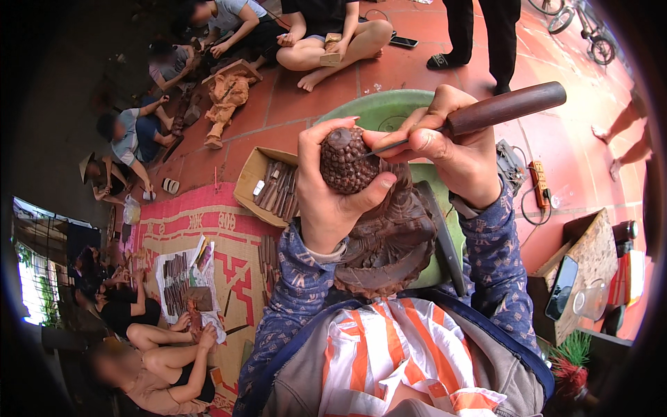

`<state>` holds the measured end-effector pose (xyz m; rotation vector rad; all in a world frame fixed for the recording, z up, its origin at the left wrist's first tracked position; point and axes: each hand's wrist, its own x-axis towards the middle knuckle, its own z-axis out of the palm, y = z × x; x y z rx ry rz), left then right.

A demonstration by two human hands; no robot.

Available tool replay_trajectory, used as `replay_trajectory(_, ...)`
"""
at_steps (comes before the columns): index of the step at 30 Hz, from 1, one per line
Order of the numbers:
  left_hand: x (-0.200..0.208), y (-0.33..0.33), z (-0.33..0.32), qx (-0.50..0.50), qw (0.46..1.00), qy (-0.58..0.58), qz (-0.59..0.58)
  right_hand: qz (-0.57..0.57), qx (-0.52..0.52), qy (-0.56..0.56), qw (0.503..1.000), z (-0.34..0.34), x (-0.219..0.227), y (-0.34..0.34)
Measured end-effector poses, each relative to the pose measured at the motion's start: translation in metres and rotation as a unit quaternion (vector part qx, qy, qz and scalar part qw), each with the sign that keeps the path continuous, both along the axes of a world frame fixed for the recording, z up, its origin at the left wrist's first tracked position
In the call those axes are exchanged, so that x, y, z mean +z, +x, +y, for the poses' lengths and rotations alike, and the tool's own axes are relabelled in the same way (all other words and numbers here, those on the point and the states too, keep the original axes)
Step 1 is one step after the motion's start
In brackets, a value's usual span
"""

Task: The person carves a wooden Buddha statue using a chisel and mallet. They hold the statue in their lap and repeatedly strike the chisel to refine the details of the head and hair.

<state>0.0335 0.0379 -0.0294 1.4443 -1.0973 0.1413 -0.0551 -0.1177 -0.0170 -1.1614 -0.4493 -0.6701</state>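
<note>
over red tiles (292,104), beside mat (177,226), left hand (323,198) clasping carving (382,243), right hand (455,149) gripping wood-handled tool (506,109)

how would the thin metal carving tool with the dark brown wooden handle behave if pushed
The carving tool would probably roll, since its handle looks rounded. It seems stiff, its metal shaft looking straight, and likely handle-heavy, that end being thicker.
</note>
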Motion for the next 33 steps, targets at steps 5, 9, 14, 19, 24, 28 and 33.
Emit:
replay_trajectory(5, -0.001, 0.0, 0.0, -0.001, 1.0, 0.002, 0.004, -0.012, -0.029, -0.031, 0.999, 0.001, 0.0, -0.002)
replay_trajectory(9, 0.0, 0.001, 0.001, 0.001, 1.0, 0.007, -0.008, 0.005, 0.056, 0.072, 0.996, 0.002, 0.0, -0.005)
replay_trajectory(14, -0.001, 0.001, 0.0, 0.002, 1.0, 0.005, -0.002, -0.007, -0.003, 0.042, 0.999, 0.009, 0.001, -0.007)
replay_trajectory(19, 0.0, 0.0, 0.0, 0.021, 1.0, 0.01, -0.022, -0.008, -0.048, 0.018, 0.999, 0.014, 0.003, -0.008)
replay_trajectory(24, 0.0, 0.0, 0.0, 0.022, 0.999, 0.002, -0.029, -0.013, -0.07, 0.01, 0.997, 0.016, 0.002, -0.008)
replay_trajectory(28, 0.002, -0.001, 0.0, 0.022, 0.999, 0.008, -0.027, -0.016, -0.067, 0.012, 0.998, 0.017, 0.003, -0.009)
replay_trajectory(33, 0.002, -0.003, 0.001, 0.021, 1.0, 0.012, -0.002, -0.008, -0.092, -0.032, 0.995, 0.018, 0.009, -0.014)
